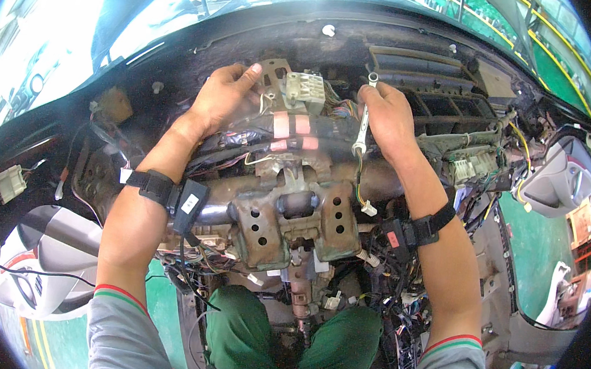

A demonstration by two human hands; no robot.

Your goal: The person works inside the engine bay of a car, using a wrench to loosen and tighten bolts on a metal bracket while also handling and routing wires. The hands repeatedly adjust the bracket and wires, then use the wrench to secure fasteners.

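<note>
A combination wrench (364,124) is held upright in my right hand (389,121), its ring end up and its open end down. My left hand (224,99) is closed at the left edge of an upright metal bracket (274,77), thumb pointing up; its fingertips are partly hidden. Between my hands, a pale connector block (305,89) sits by the bracket with wires running off its right side. Below it, a dark wire bundle wrapped with pink tape (292,124) crosses the rusty metal crossbeam (380,179).
The stripped dashboard bay of a car surrounds me. Two rusty brackets (263,232) project toward my knees above a steering shaft (301,294). Loose wiring hangs at lower right (409,335). Black air ducts (449,113) lie right of my right hand. Door panels (563,176) stand open on both sides.
</note>
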